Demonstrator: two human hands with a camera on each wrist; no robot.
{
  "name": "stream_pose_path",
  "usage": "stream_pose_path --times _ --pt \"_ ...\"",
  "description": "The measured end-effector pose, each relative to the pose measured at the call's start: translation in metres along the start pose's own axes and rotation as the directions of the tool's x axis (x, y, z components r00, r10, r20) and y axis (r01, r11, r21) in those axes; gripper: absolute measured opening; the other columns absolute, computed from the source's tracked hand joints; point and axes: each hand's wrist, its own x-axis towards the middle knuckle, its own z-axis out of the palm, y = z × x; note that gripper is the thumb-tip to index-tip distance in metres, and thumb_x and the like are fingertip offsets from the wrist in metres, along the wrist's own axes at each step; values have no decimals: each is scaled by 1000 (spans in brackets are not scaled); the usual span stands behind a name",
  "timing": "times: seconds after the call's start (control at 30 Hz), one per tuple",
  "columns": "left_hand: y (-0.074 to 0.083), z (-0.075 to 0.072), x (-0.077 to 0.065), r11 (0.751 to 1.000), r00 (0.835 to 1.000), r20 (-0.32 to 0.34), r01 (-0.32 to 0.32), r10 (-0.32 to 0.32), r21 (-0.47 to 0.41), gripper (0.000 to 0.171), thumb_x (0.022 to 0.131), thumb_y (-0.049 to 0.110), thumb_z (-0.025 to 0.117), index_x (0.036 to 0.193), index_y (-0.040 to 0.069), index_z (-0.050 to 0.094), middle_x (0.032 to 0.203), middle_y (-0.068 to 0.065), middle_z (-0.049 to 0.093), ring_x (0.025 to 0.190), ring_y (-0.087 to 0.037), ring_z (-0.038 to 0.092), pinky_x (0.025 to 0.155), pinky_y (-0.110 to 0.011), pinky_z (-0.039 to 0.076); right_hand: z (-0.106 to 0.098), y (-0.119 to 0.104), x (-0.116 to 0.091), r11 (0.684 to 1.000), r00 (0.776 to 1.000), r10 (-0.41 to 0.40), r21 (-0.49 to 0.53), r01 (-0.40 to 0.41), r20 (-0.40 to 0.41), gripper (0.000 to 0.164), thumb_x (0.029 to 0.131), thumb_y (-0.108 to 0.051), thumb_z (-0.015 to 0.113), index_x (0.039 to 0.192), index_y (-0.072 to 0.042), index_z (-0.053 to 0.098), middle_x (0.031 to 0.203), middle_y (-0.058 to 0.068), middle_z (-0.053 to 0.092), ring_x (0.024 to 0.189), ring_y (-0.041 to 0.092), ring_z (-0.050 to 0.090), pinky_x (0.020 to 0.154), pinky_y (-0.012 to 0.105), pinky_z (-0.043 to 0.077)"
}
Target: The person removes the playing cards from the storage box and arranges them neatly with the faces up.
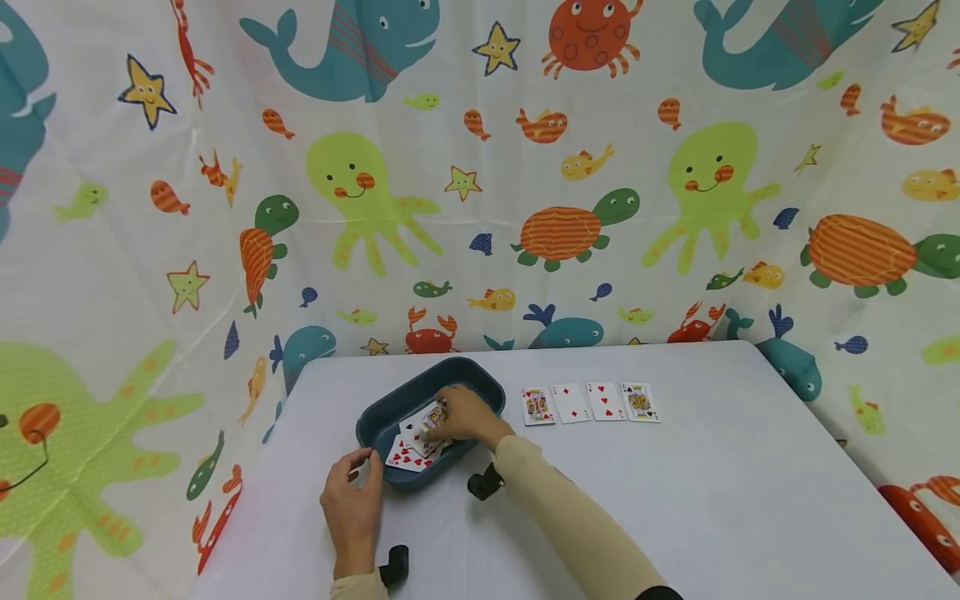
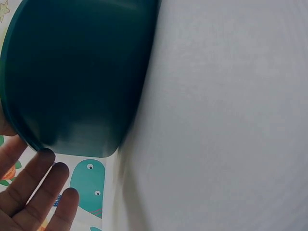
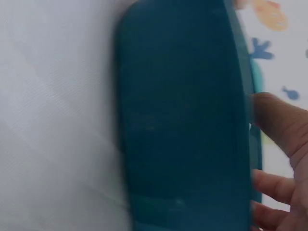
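A dark teal oblong tray point(image 1: 467, 377) stands at the left of the table, with several playing cards point(image 1: 408, 458) lying overlapped in its near part. My left hand point(image 1: 352, 507) pinches the tray's near left rim between thumb and index finger. In the left wrist view its other fingers point(image 2: 53, 185) spread out beyond the rim. Reaching over the tray's right side, my right hand point(image 1: 467, 415) grips a face card point(image 1: 435, 416) by its edges above the pile. The tray's side point(image 3: 183, 115) hides that card in the right wrist view.
Right of the tray, a row of face-up cards lies on the white table point(image 1: 675, 500): a red face card point(image 1: 537, 407), a diamond card point(image 1: 571, 403), a heart card point(image 1: 605, 402) and a black face card point(image 1: 640, 402). A sea-animal curtain point(image 1: 465, 233) hangs behind.
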Motion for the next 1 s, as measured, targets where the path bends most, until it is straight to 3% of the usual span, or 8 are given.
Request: stream_pose_path --times 0.27,0.53,0.73,1.0 --pt "1 0 -1 1000 1000 7 10 -10 10 15 93 8 72 105 -1 73 106 -17 74 103 -31 68 85 -32 47 -24 4 -15 975 996 -19 221 37 -83 76 82 -45 82 144 -10 55 146 14 53 131 30 51 111 51 41" --pt "4 0 -1 1000 1000 8 19 -19 17 15 93 7 72 105 -2 73 106 -19 73 103 -33 68 86 -43 50 -42 13 -30 888 991 41 460 22 -126 76 83 -43 83 146 -13 54 145 10 56 134 29 54 105 48 49" --pt "3 -1 -1 999 999 5 40 -40 20 17 94 8 72 107 -3 73 109 -21 72 105 -35 67 89 -52 52 -52 21 -38 861 984 79 508 12 -158 76 83 -45 83 146 -15 54 145 11 56 133 30 54 101 48 52" --pt "2 2 -1 999 1000 -6 20 -20 34 15 93 8 72 105 -1 73 106 -19 74 102 -32 68 84 -38 47 -65 39 -51 828 975 102 561 26 -197 73 84 -44 82 146 -17 54 145 9 57 134 30 53 103 52 50"
